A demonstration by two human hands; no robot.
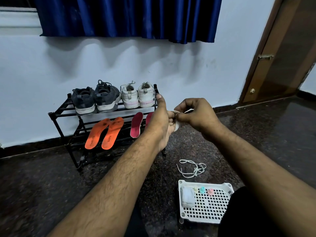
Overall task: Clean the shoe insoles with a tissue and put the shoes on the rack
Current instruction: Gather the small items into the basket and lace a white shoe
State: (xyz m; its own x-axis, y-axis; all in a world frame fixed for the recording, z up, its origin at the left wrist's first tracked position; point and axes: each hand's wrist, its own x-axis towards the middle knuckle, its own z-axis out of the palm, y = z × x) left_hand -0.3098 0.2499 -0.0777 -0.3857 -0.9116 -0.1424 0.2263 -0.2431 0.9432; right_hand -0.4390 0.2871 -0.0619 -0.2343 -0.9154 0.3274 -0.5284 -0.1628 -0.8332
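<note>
Here, a white lace (177, 124) is held between both hands just to the right of the rack (56, 115), at the height of its upper shelf. The left hand (162, 120) is raised with its thumb pointing up, and the lace appears to be wound round its fingers; how tightly those fingers are curled cannot be told. The right hand (195, 113) is closed to a narrow grip, a strand being pinched between thumb and fingertips right against the left hand. The task's things lie to the left of this grip: the dark shoes (94, 98) and the white shoes (137, 95) are stood on the rack's top shelf, heels outward, and the orange insoles (104, 134) and red insoles (136, 124) are leaned on the lower shelf, long axes running up and down. The left hand is the nearer to them. A second lace (192, 168) is left loose on the floor below the hands, with a white tray (205, 214) nearer still, holding what is judged to be a folded tissue (187, 197).
</note>
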